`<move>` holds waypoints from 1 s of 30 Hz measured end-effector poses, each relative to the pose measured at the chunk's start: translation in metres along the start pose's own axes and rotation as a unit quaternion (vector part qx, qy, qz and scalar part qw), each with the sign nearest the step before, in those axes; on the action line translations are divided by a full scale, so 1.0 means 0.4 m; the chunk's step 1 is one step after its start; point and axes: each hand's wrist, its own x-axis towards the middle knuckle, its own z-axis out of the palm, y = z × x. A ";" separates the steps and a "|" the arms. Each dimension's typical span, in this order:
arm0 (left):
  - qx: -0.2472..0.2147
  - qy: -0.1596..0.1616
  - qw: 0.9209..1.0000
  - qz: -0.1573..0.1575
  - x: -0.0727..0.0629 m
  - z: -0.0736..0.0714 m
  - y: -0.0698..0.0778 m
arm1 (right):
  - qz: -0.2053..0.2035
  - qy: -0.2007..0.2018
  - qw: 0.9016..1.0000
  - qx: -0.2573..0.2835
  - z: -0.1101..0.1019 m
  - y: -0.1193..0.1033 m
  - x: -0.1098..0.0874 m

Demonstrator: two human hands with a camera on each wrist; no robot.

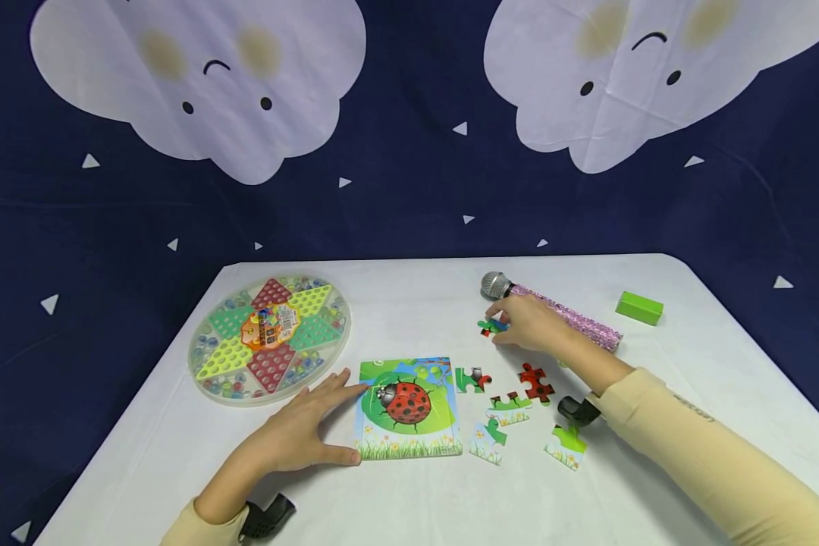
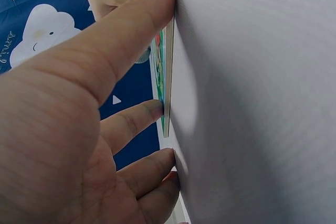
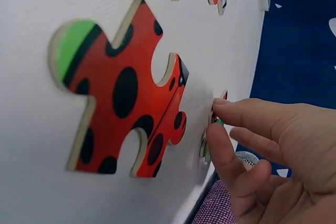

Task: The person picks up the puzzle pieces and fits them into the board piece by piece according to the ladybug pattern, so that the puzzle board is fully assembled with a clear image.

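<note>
A square ladybug puzzle board (image 1: 408,408) lies flat on the table. My left hand (image 1: 307,428) is at its left side with fingers spread, thumb at the near corner and index fingertip on the left edge. At the right, my right hand (image 1: 534,324) pinches a green and blue puzzle piece (image 1: 489,327) between thumb and fingers, low over the tabletop. The right wrist view shows that piece edge-on, partly hidden by the fingertips. Closer to that camera lies a red puzzle piece (image 3: 126,93) with black spots and a green knob.
Several loose pieces lie right of the board, among them a green-and-flowered corner piece (image 1: 568,446). A pink glitter microphone (image 1: 587,326) lies just behind my right hand. A green block (image 1: 639,309) sits far right, and a round marble game board (image 1: 269,339) far left.
</note>
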 end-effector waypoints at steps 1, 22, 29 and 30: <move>-0.001 -0.001 1.000 -0.002 0.000 0.001 0.000 | -0.006 -0.002 1.000 0.003 0.000 0.000 0.000; 0.001 -0.003 1.000 -0.005 0.004 0.001 0.002 | -0.039 -0.025 0.999 -0.001 -0.010 0.020 -0.005; 0.001 -0.004 1.000 -0.001 0.002 0.000 -0.001 | -0.064 -0.016 0.998 -0.007 -0.004 0.031 0.001; 0.001 -0.004 1.000 -0.001 0.002 -0.001 -0.001 | -0.067 -0.014 0.998 -0.011 -0.002 0.033 0.002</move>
